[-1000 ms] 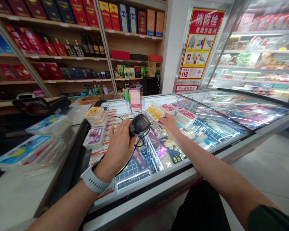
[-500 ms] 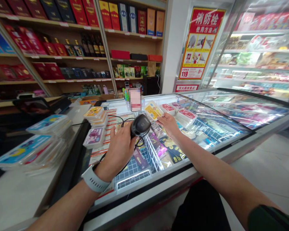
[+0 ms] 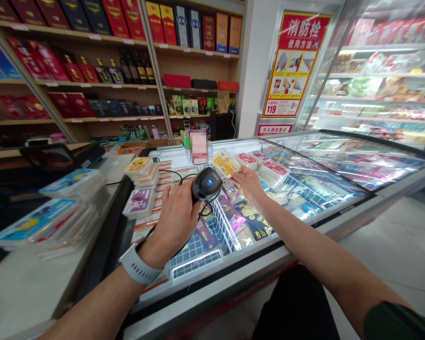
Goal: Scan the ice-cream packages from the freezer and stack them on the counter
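Observation:
My left hand (image 3: 177,212) is wrapped round a black barcode scanner (image 3: 207,183), with a blue light lit on its top. The scanner's head points toward a flat plastic pack with a yellow label (image 3: 225,163). That pack is pinched at its near right corner by my right hand (image 3: 248,183) and held tilted above the freezer glass. Just beyond my right hand lie packs with red labels (image 3: 275,169). To the left of my left hand stand a pack with a purple label (image 3: 139,200) and a stack of orange-labelled packs (image 3: 140,166).
A glass-topped chest freezer (image 3: 194,278) with wire baskets inside spans the front. Piles of blue-labelled packs (image 3: 35,219) sit on the counter (image 3: 24,288) at left. The scanner's cable (image 3: 172,171) loops over the glass. Shelves of boxes and bottles (image 3: 102,80) stand behind.
A blue light has come on at the top of the scanner. Both hands and the yellow-labelled pack stay practically where they were.

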Available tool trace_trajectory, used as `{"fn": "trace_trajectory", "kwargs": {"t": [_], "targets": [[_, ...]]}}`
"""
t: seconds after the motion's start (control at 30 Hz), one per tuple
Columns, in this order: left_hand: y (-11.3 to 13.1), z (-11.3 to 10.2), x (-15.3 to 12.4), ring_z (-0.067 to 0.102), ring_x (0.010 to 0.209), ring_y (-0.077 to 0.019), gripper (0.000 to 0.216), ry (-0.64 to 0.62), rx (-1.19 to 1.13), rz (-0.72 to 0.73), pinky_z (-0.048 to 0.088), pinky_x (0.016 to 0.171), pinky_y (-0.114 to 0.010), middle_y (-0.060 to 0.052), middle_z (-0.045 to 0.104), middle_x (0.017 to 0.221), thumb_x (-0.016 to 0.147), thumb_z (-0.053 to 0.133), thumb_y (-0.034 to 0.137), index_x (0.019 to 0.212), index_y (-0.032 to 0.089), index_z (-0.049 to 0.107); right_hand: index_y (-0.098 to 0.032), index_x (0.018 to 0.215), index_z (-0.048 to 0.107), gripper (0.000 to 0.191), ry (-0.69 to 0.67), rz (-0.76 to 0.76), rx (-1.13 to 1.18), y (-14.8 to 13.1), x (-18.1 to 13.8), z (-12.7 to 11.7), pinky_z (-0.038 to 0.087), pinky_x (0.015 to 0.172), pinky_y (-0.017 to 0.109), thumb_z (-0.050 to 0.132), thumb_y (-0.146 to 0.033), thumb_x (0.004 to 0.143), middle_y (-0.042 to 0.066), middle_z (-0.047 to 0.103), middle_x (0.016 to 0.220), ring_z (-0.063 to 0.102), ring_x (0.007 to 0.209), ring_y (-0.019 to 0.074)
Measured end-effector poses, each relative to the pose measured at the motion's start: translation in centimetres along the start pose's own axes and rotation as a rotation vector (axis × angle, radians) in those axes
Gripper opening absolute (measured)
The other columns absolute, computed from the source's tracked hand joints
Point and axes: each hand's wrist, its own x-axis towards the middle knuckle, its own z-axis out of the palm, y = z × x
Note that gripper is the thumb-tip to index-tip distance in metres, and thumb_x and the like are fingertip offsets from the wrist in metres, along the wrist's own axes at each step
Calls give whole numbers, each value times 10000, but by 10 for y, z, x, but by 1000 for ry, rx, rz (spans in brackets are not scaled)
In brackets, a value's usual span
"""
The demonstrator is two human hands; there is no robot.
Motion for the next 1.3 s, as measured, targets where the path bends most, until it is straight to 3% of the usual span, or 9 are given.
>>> {"fn": "trace_trajectory", "kwargs": {"t": [0.23,0.43,0.5,0.6,0.7,0.77,0.9,1.03,1.3], "targets": [[1,-1,0,525,1214,-313,462,-3,5,2,252,1111,-577,-150,599,1288,915,453,219,1367,140,397,-221,729,508,440,27,-45,-49,-6,-2,0,585,817,362,827,-482,573,-27,673,728,680,736,160],[2,-2,1,535,1210,-306,462,-2,-22,-2,242,1114,-575,-146,600,1296,906,466,208,1361,147,413,-217,724,556,361,97,-175,-158,-23,0,-9,569,792,359,810,-443,604,-9,683,767,655,757,177],[2,-2,1,532,1217,-307,456,0,-28,-8,241,1114,-577,-146,598,1300,907,469,213,1355,144,419,-212,766,611,287,141,-267,-326,-29,-3,-18,554,806,371,766,-434,670,12,698,837,650,788,191],[1,-3,1,524,1227,-307,448,10,-35,-6,235,1119,-568,-144,598,1299,911,469,217,1350,142,424,-215,932,671,239,249,-466,-755,-38,-13,-41,539,795,386,667,-401,783,42,693,935,636,823,216],[0,-3,1,517,1236,-306,454,22,-39,-1,233,1121,-561,-142,600,1293,913,466,212,1359,147,419,-193,964,680,189,262,-669,-1193,-44,-30,-67,490,901,396,567,-305,863,89,670,989,606,982,251],[0,-3,1,508,1246,-309,467,25,-34,-3,228,1124,-561,-143,596,1299,907,477,211,1366,148,415,-190,993,677,195,242,-714,-1408,-47,-41,-83,468,926,379,525,-245,884,99,657,995,587,1014,251],[2,-4,1,507,1244,-314,476,22,-26,-5,222,1127,-560,-141,598,1295,899,489,214,1365,148,419,-176,1014,674,241,147,-696,-1705,-45,-52,-100,444,893,355,463,-161,900,103,649,972,572,989,250],[3,-5,0,507,1242,-309,471,26,-25,-11,219,1127,-565,-136,599,1292,900,485,203,1364,148,422,-143,979,679,242,32,-607,-1903,-42,-51,-99,412,829,357,451,-132,899,130,644,963,558,946,262],[3,-7,0,512,1232,-307,455,42,-48,-17,244,1110,-562,-143,595,1299,900,485,194,1348,143,431,-118,1074,676,306,-104,-487,-2004,-38,-57,-93,391,786,386,449,-82,871,155,655,1026,564,922,279]]}}
